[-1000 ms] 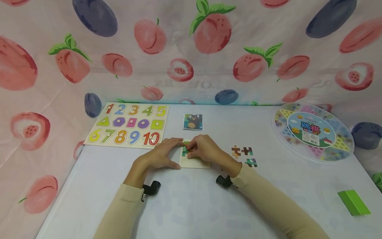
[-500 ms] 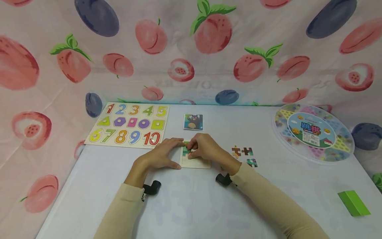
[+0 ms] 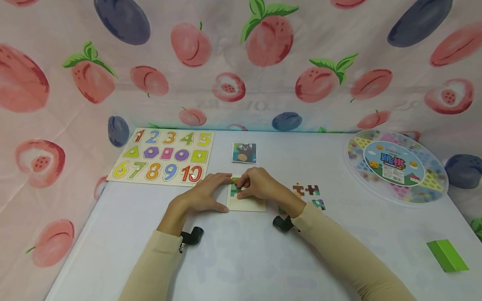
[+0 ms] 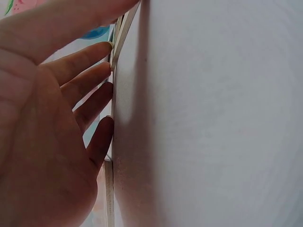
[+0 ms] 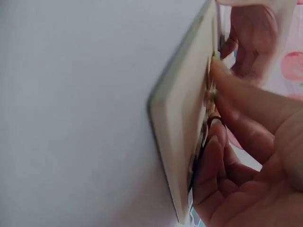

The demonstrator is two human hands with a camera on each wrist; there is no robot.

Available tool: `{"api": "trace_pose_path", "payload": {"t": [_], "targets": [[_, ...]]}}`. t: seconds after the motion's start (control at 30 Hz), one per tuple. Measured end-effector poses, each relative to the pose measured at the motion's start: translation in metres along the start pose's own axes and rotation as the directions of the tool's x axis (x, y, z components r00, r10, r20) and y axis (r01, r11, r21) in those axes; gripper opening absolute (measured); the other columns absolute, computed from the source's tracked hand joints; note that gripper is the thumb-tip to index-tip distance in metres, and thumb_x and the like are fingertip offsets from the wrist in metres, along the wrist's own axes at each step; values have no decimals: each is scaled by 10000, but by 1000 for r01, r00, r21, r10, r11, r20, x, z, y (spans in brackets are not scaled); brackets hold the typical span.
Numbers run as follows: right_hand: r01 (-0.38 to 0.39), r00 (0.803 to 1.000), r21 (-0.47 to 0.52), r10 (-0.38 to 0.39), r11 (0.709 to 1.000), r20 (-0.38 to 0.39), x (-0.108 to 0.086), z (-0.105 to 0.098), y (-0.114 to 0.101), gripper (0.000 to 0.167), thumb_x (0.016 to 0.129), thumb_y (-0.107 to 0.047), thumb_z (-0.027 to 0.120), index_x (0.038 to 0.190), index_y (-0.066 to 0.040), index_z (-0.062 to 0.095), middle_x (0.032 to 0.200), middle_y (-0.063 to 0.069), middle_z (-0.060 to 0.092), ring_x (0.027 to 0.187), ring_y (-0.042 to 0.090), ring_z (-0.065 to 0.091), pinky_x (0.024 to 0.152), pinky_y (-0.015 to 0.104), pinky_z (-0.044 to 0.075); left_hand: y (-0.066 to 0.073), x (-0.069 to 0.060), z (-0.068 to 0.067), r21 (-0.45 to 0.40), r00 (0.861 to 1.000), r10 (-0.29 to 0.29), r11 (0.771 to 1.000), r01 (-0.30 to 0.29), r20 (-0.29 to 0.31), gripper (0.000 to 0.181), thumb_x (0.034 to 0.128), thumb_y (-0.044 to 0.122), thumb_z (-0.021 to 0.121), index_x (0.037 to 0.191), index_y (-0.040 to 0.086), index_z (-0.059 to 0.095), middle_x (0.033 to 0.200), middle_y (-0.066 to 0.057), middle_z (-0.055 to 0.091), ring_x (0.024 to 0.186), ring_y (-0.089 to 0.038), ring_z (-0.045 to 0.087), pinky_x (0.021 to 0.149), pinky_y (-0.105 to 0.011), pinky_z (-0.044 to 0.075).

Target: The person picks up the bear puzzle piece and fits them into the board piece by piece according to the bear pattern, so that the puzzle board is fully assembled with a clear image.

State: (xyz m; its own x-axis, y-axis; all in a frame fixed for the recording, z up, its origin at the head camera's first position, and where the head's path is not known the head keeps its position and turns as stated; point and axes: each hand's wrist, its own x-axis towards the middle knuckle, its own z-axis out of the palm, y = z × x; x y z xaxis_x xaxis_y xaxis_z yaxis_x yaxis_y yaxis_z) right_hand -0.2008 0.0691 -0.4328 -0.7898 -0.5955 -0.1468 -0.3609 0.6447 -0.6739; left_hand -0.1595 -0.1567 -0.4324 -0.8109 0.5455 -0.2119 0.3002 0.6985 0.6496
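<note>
A small wooden puzzle tray (image 3: pixel 246 205) lies flat mid-table, with green and brown picture pieces (image 3: pixel 234 190) in its upper left part. The left hand (image 3: pixel 203 193) rests at the tray's left side, fingers spread, thumb by its lower left corner; in the left wrist view the same hand (image 4: pixel 52 142) has its fingers extended. Over the tray, the right hand (image 3: pixel 260 185) has curled fingers and thumb pinching a puzzle piece, mostly covered by the fingers. The right wrist view shows that hand (image 5: pixel 251 156) at the tray's (image 5: pixel 182 109) face.
Loose puzzle pieces (image 3: pixel 312 190) lie right of the tray, partly behind the right forearm. A bear picture card (image 3: pixel 244 153) is behind the tray. A number board (image 3: pixel 160 156) stands back left, a round game box (image 3: pixel 395 163) back right, a green block (image 3: pixel 447 255) front right.
The right hand has shifted very slightly over the tray, still holding its fingers curled. The left hand stays at the tray's left side.
</note>
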Motion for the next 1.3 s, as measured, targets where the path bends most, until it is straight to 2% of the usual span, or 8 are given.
{"api": "trace_pose_path", "payload": {"t": [0.6,0.87,1.07,1.3], "targets": [[-36,999,7,35,999,28,2,-1,-2,141,803,-158,865,916,-105,798,951,23,782,774,79,601,689,165,500,1,2,1,30,1000,4,1000,-4,1,811,793,319,861,1501,195,485,1668,-16,353,1543,-290,312,1261,-558,293],[-21,1000,-9,21,1000,-2,2,1,-1,129,808,-181,865,905,-121,804,940,13,784,786,77,596,700,165,494,1,2,0,22,1000,0,1000,1,-4,807,794,314,856,1502,199,486,1666,-18,357,1540,-291,312,1257,-566,295],[-7,1000,-5,7,1000,8,2,2,-1,156,817,-202,863,936,-117,808,986,24,792,786,75,597,697,167,499,-1,1,1,32,1000,1,999,0,-7,810,791,322,859,1501,198,488,1666,-11,357,1544,-285,312,1260,-563,288],[0,999,21,-1,1000,34,1,1,3,172,830,-236,854,961,-135,806,1027,17,793,791,68,601,704,169,503,-1,-2,2,-1,1000,2,1000,-2,-13,704,798,298,863,1418,213,539,1672,-18,349,1546,-288,313,1263,-575,273]]}}
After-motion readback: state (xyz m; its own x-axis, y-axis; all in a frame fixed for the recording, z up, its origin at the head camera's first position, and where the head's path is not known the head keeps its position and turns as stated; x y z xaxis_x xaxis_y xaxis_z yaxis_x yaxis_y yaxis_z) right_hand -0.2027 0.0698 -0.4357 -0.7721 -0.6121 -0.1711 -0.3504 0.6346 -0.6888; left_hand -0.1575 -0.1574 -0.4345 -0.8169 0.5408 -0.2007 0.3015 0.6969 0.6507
